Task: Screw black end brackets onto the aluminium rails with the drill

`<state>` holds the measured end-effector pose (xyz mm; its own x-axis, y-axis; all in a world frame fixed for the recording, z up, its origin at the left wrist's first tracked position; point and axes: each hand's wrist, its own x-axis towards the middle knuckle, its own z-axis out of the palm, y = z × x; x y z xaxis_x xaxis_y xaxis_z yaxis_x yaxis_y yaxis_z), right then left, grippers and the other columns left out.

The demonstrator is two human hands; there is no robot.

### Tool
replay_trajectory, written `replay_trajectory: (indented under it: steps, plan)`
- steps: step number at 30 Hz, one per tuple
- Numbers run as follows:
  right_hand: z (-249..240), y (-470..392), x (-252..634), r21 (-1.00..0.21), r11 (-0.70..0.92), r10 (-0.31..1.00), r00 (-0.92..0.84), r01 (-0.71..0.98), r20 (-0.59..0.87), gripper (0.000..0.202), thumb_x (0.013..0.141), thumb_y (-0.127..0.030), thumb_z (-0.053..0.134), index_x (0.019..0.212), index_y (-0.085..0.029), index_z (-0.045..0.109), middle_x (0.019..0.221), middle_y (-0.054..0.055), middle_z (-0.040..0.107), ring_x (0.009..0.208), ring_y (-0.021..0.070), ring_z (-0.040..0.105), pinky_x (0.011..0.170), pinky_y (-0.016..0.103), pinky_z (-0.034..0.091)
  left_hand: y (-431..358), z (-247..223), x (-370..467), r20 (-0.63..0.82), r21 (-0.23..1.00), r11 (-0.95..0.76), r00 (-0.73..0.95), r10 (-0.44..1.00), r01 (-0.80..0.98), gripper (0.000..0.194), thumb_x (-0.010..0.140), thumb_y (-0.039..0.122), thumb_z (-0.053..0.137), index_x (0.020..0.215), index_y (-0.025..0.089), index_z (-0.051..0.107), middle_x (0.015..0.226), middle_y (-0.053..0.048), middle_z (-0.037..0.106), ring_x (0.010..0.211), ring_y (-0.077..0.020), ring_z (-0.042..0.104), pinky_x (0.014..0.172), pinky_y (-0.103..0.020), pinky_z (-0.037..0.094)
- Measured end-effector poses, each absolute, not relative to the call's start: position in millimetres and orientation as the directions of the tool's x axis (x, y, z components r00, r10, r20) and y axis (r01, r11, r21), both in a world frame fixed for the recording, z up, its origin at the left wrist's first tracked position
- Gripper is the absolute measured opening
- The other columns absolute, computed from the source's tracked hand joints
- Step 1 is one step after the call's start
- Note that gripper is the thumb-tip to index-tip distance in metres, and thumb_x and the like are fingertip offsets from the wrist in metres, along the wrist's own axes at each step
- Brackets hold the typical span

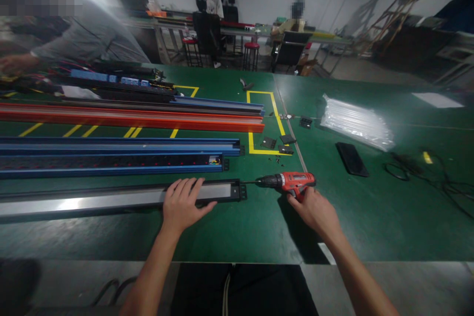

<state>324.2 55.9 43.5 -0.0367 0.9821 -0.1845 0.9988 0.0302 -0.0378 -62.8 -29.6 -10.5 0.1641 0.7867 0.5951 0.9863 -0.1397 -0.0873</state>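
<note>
Fingers (185, 188) of the left hand (183, 205) lie spread and flat on the grey rail (111, 199), pressing it to the green counter (259, 227) without closing around it. Right hand (314, 210) has its fingers curled on the handle of the red drill (291, 181), whose bit points at the rail's end bracket (242, 191). Beyond lie blue rails (118, 150), then a red rail (129, 119). Small black brackets (277, 144) sit near the yellow tape outline (261, 121), a black phone (351, 159) and a plastic bag (355, 122) to the right.
</note>
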Motion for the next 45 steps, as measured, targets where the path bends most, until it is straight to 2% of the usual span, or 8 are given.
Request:
replay_trajectory:
  steps: [17, 38, 45]
  plan:
    - [42.1, 55.8, 324.5, -0.039, 0.025, 0.986, -0.031, 0.999, -0.161, 0.055, 0.095, -0.066, 0.046, 0.100, -0.014, 0.062, 0.096, 0.019, 0.073, 0.085, 0.0324, 0.073, 0.071, 0.038, 0.047, -29.6, -11.9, -63.6, 0.586, -0.077, -0.143, 0.161, 0.794, 0.987, 0.071, 0.083, 0.070, 0.065, 0.126, 0.014, 0.068, 0.113, -0.016, 0.074, 0.104, -0.0337, 0.068, 0.100, -0.050, 0.046]
    - [51.5, 55.2, 318.9, -0.033, -0.008, 0.978, 0.001, 0.999, -0.210, 0.052, 0.096, -0.064, 0.048, 0.101, -0.014, 0.062, 0.098, 0.019, 0.074, 0.090, 0.0330, 0.074, 0.071, 0.037, 0.047, -30.3, -13.6, -64.2, 0.581, -0.070, -0.137, 0.152, 0.799, 0.988, 0.070, 0.083, 0.070, 0.065, 0.128, 0.016, 0.066, 0.112, -0.016, 0.073, 0.105, -0.0336, 0.068, 0.101, -0.050, 0.046]
    - [50.8, 55.2, 319.5, -0.025, 0.009, 0.980, -0.014, 1.000, -0.198, 0.049, 0.096, -0.061, 0.050, 0.101, -0.014, 0.061, 0.099, 0.019, 0.074, 0.090, 0.0326, 0.074, 0.073, 0.037, 0.048, -31.2, -14.1, -63.9, 0.556, -0.016, -0.131, 0.118, 0.823, 0.991, 0.069, 0.083, 0.069, 0.065, 0.130, 0.019, 0.066, 0.115, -0.015, 0.073, 0.108, -0.0346, 0.067, 0.103, -0.051, 0.045]
